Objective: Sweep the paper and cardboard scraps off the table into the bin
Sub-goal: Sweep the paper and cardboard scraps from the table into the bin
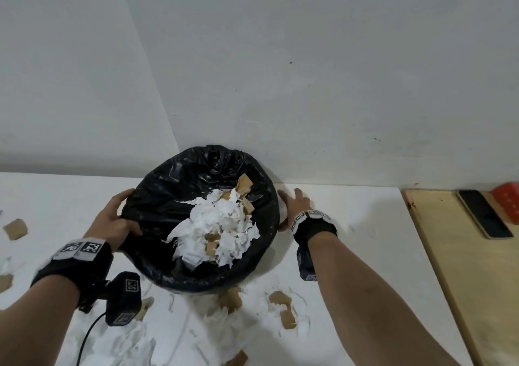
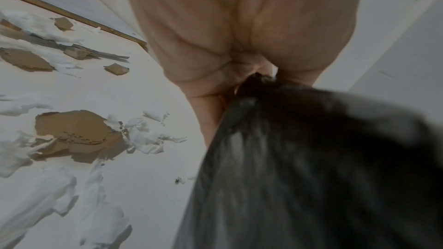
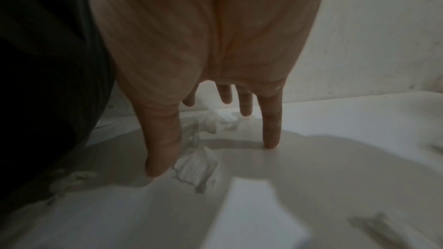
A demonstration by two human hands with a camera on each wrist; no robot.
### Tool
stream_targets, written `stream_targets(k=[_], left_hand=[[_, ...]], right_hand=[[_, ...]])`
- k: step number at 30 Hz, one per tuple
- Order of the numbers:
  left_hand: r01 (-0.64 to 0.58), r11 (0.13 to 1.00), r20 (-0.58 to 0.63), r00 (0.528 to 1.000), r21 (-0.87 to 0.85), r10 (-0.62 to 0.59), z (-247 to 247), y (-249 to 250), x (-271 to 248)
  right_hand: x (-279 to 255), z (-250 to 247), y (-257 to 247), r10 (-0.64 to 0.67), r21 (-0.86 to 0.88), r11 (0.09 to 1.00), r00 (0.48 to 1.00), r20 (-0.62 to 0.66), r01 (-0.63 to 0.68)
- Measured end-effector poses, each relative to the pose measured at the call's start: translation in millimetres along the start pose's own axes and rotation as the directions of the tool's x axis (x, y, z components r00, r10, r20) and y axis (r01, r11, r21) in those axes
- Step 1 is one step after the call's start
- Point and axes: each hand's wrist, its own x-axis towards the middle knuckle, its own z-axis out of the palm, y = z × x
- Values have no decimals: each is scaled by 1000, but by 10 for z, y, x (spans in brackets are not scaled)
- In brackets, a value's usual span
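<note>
Bin [image 1: 157, 197], lined with a black bag [image 1: 196, 166], sits on the white worktop [image 1: 351, 225] against the wall [image 1: 309, 70], tilted toward the camera. Left hand [image 1: 118, 219] grips the bin's left rim, thumb hooked over the edge onto the bag; the left wrist view shows the palm [image 2: 239, 35] pinching a bunch of bag plastic [image 2: 299, 158]. Right hand [image 1: 295, 205] lies beside the bin's right side with fingers straight and spread, holding nothing; in the right wrist view its fingertips [image 3: 271, 139] touch the worktop (whether the palm presses the bin wall cannot be told). Inside the bin lies a heap of white paper scraps [image 1: 222, 225] mixed with brown cardboard scraps [image 1: 244, 185]. More paper [image 1: 126, 337] and cardboard pieces [image 1: 280, 298] remain on the worktop in front of the bin and to the left [image 1: 15, 228]. At right, a wooden board [image 1: 463, 253] carries a dark phone [image 1: 486, 214] and a red object [image 1: 508, 197], well apart from the bin.
</note>
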Motion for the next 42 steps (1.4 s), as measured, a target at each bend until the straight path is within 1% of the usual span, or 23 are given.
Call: stream_targets(k=[3, 5, 7, 9, 12, 14, 16, 19, 21, 22, 25, 27, 28, 30, 32, 34, 37, 39, 42], left_hand=[[2, 1000, 13, 1000, 9, -2, 0, -6, 8], [6, 1000, 15, 1000, 11, -6, 0, -12, -10], [9, 1000, 12, 1000, 1, -9, 2, -21, -19], [12, 1000, 14, 1000, -15, -12, 10, -24, -33], [20, 1000, 21, 1000, -22, -19, 17, -10, -107], [15, 1000, 12, 1000, -17, -15, 20, 15, -195], [13, 1000, 0, 1000, -9, -13, 16, 41, -278], [9, 1000, -7, 1000, 16, -9, -3, 99, -418], [22, 999, -1, 1000, 36, -22, -21, 143, -515], [26, 999, 6, 1000, 41, -26, -28, 170, -570], [44, 998, 13, 999, 44, -44, -56, 198, -684], [17, 999, 15, 1000, 49, -18, -50, 130, -639], [2, 998, 22, 1000, 55, -3, -28, 114, -634], [-23, 998, 42, 999, 65, 20, 33, 183, -751], [-42, 997, 67, 997, 58, 38, 108, 259, -867], [-50, 997, 78, 996, 62, 45, 213, 285, -931], [-52, 996, 105, 993, 74, 44, 402, 321, -1010], [-63, 995, 120, 991, 83, 52, 541, 386, -1086], [-80, 994, 130, 989, 81, 69, 730, 423, -1098]], right_hand=[[76, 92, -39, -13, -68, 998, 1000, -24, 11], [70, 107, -62, -49, -97, 994, 997, -51, 44], [21, 141, -78, -72, -100, 993, 991, -116, 61], [-55, 198, -46, -32, -52, 998, 986, -163, 24], [-225, 218, -10, 45, 109, 994, 990, -130, -31], [-336, 163, -2, 72, 203, 978, 988, -138, -43], [-458, 39, -20, 89, 332, 943, 976, -201, -18], [-718, -307, -106, 136, 539, 839, 928, -347, 79], [-895, -561, -197, 166, 615, 776, 893, -419, 144], [-994, -671, -255, 165, 633, 754, 884, -438, 173], [-1257, -866, -460, 110, 629, 728, 861, -497, 271], [-1424, -887, -584, 62, 587, 747, 847, -528, 312], [-1500, -872, -633, 34, 556, 774, 857, -514, 303], [-1600, -786, -687, -37, 521, 804, 899, -437, 287], [-1654, -704, -640, -82, 540, 783, 912, -402, 309], [-1730, -726, -477, -18, 576, 762, 899, -438, 296], [-1909, -851, -58, 164, 633, 743, 859, -485, 215], [-1987, -860, 334, 286, 673, 729, 839, -463, 123], [-2025, -700, 903, 420, 685, 726, 828, -371, -62]])
